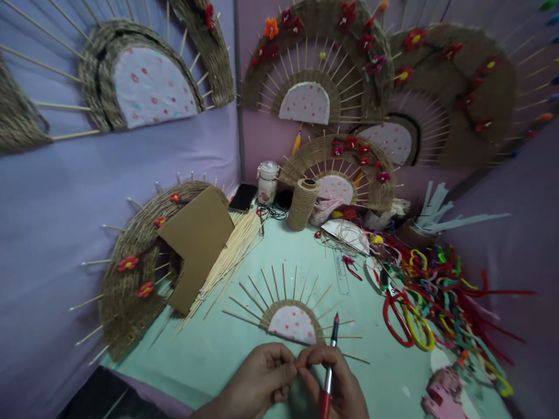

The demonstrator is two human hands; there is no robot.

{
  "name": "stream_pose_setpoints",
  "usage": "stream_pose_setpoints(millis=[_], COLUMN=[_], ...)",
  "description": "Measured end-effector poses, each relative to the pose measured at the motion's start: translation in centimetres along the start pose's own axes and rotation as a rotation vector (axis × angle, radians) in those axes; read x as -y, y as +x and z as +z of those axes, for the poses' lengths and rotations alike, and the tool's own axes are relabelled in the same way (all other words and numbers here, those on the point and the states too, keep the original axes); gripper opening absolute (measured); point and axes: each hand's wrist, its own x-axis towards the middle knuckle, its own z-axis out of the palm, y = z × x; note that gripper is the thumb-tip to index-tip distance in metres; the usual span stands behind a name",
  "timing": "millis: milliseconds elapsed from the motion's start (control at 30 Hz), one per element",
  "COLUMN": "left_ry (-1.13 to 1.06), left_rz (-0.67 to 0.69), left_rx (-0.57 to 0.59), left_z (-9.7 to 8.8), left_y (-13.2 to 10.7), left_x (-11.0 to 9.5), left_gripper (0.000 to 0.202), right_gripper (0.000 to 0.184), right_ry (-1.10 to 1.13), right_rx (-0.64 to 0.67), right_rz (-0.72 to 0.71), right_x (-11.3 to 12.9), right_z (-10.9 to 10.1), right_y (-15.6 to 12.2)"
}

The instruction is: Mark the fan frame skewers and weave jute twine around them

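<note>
My left hand [262,377] is closed in a pinch near the front edge of the table. Its fingertips meet those of my right hand [346,389], and whatever may be between them is too small to make out. A red and silver pen [328,381] is held in my right hand, its tip pointing up and away. Just beyond my hands lies a small half-round fan [292,323] with a dotted cloth centre, a twine-wrapped rim and thin wooden sticks [275,282] spreading outward.
At left, a twine fan [126,291] leans under bent cardboard [198,247] beside loose sticks [233,250]. Behind stand a twine spool [302,205], a jar [267,185] and a phone [243,198]. Scissors [398,320] and colourful pipe cleaners [449,302] lie right. Finished fans [314,58] hang behind.
</note>
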Motion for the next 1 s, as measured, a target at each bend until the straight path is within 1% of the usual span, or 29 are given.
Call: stream_pose_setpoints(millis=[167, 233, 333, 400, 467, 533, 600, 667, 767, 800, 867, 900, 1000], left_ry=[0.006, 0.017, 0.038, 0.054, 0.062, 0.058, 0.06, 0.11, 0.244, 0.277, 0.305, 0.302, 0.219], left_rz=[-0.002, 0.002, -0.012, -0.038, -0.073, -0.121, -0.168, -0.202, -0.147, -0.121, -0.082, -0.074, -0.061], left_rx=[-0.011, -0.002, 0.03, 0.044, 0.056, 0.068, 0.076, 0.107, 0.177, 0.195, 0.209, 0.211, 0.189], left_z=[0.0, -0.1, -0.1, -0.1, 0.1, 0.2, 0.1, -0.1, -0.7, -0.8, -1.0, -1.0, -0.9], left_y=[0.5, 0.8, 1.0, 1.0, 1.1, 1.3, 1.6, 2.1, 2.5, 2.5, 2.5, 2.4, 2.3], left_x=[0.6, 0.8, 0.9, 0.8, 0.6, 0.7, 1.0, 1.5, 2.1, 2.2, 2.3, 2.2, 1.9], left_gripper=[0.055, 0.056, 0.057, 0.056, 0.053, 0.05, 0.05, 0.053, 0.053, 0.051, 0.049, 0.048, 0.046], right_gripper=[0.019, 0.021, 0.02, 0.017, 0.012, 0.01, 0.011, 0.011, 0.002, 0.004, 0.02, 0.026, 0.03], right_ry=[-0.072, -0.108, -0.161, -0.198, -0.245, -0.326, -0.451, -0.608, -0.849, -0.927, -1.095, -1.16, -1.232], right_rx=[-0.051, -0.122, -0.26, -0.26, -0.187, -0.095, -0.01, 0.092, 0.266, 0.314, 0.369, 0.371, 0.368], right_rz=[-0.098, -0.131, -0.157, -0.136, -0.071, 0.032, 0.134, 0.223, 0.369, 0.41, 0.429, 0.414, 0.382], right_x=[-0.8, -0.8, -0.6, -0.3, -0.1, 0.1, 0.1, 0.0, -0.7, -1.0, -1.7, -2.0, -2.7], right_z=[0.8, 0.9, 0.5, -0.2, -1.2, -2.5, -4.2, -6.4, -9.9, -11.0, -12.7, -13.3, -14.2], right_y=[-0.3, 0.0, 0.5, 0.5, 0.4, 0.4, 0.8, 1.7, 3.5, 4.1, 5.2, 5.6, 6.9])
